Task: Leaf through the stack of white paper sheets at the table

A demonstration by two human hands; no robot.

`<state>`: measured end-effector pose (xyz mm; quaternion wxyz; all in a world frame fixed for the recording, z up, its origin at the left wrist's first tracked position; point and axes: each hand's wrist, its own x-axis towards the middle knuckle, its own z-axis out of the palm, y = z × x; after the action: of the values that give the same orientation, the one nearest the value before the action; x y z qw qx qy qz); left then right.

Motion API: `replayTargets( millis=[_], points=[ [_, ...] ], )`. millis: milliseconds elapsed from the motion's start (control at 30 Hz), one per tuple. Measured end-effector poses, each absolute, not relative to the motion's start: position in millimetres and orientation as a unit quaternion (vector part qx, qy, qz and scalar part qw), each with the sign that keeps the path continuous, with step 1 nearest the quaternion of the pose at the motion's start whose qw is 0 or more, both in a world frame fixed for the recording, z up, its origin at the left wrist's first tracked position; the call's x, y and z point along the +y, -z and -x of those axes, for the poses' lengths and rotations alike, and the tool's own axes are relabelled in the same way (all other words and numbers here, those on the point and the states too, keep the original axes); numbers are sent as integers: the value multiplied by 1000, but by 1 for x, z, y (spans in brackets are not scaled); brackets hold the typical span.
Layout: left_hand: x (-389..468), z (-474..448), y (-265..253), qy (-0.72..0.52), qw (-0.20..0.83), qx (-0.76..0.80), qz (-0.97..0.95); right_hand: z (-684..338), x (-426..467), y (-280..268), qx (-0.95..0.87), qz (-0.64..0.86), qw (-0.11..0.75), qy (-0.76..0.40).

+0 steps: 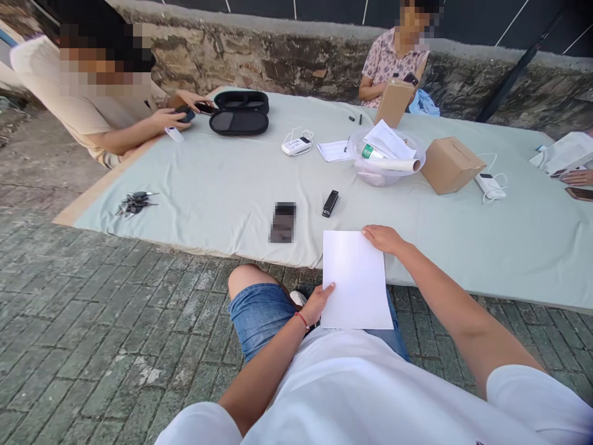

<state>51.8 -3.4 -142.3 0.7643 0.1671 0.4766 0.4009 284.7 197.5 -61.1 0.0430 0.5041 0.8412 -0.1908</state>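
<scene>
A blank white sheet of paper [356,281], perhaps more than one sheet, is held over my lap, its far end over the table's near edge. My left hand [319,303] grips its left side, thumb on top and fingers hidden beneath. At the far right corner, my right hand [382,238] pinches the paper between thumb and fingers. Beyond the paper on the tablecloth lies a black stapler [330,203]. To the stapler's left is a dark rectangular item [283,222], blurred out, perhaps a phone.
On the pale green cloth [222,198] are keys [137,203], an open black case [239,113], a white corded device [297,145], a plastic bowl [382,176] with papers, and a cardboard box [451,165]. People sit at the left, far side and right edge.
</scene>
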Motion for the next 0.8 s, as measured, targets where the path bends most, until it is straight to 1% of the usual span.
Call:
replayTargets(
  millis=[133,200,400,567,633,800],
  points=[
    [-3,-51,146,-396,760,494,-151,-296,199,73,827,-518,35,215],
    [-3,-51,148,-392,758,501,-146,-301,199,78,815,-532,19,231],
    [-5,-51,148,-383,770,484,-160,-305,195,90,791,-569,-15,224],
    [-3,-50,145,-380,765,492,-168,-301,192,92,766,-589,-45,253],
    [-2,-50,145,-385,756,503,-165,-301,190,92,748,-596,-88,279],
    [-2,-49,148,-387,746,519,-155,-301,173,96,635,-629,-260,365]
  ],
)
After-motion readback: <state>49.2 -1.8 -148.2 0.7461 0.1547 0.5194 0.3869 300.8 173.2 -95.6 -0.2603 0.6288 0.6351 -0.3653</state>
